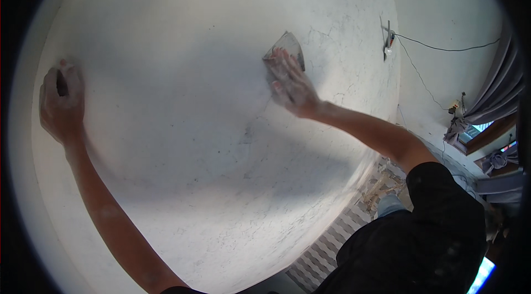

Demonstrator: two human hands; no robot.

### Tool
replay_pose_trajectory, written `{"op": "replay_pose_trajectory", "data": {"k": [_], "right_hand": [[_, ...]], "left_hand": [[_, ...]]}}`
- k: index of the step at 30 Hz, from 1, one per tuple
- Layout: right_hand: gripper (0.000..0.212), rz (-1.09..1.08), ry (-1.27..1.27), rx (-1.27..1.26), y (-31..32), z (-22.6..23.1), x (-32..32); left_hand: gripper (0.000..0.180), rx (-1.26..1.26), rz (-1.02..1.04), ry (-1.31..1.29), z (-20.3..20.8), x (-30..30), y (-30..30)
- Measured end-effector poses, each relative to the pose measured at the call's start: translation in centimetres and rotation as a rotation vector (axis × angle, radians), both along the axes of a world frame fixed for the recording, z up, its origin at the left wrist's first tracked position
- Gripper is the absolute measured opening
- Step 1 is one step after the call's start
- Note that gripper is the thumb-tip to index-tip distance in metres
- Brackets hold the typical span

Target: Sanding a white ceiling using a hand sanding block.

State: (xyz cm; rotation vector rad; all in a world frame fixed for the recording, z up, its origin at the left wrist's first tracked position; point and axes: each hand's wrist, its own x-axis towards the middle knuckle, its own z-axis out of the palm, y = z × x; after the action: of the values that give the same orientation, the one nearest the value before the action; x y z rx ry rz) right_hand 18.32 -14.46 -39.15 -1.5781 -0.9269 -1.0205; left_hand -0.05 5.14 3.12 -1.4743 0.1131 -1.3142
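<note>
Head view — at upper centre, the right hand (296,87) holds a grey sheet (293,43) against the white wall (182,128), fingers (285,61) laid across it; at far left, the left hand (67,110) is curled — whether its fingers grip anything, I cannot tell

Two hands are counted, the left hand (63,106) at nine o'clock and the right hand (293,87) at one; one grey sheet (290,43) is seen near twelve, one bulb (389,51) at two.
</note>
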Motion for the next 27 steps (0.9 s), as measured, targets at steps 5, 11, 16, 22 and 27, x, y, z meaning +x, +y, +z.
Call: {"op": "replay_pose_trajectory", "data": {"k": [5,11,16,22,27], "right_hand": [[0.054,0.009,0.038,0.274,-0.9,7.6,5.1],[0.058,-0.010,-0.028,0.220,3.5,2.9,-1.9],[0.058,0.072,-0.126,0.062,2.5,6.1,-2.1],[0.055,0.128,-0.155,0.171,3.8,11.1,-3.6],[0.058,0.148,-0.253,-0.028,3.8,3.8,-5.0]], "left_hand": [[0.025,-0.078,-0.023,0.004,0.4,0.6,-0.3],[0.021,-0.067,-0.031,0.000,-0.9,0.2,-1.0],[0.018,-0.017,-0.080,-0.014,-1.3,0.6,-2.9],[0.018,-0.125,-0.068,-0.002,-1.5,0.1,-2.6],[0.016,-0.029,-0.157,-0.020,-1.6,0.7,-2.9]]}}
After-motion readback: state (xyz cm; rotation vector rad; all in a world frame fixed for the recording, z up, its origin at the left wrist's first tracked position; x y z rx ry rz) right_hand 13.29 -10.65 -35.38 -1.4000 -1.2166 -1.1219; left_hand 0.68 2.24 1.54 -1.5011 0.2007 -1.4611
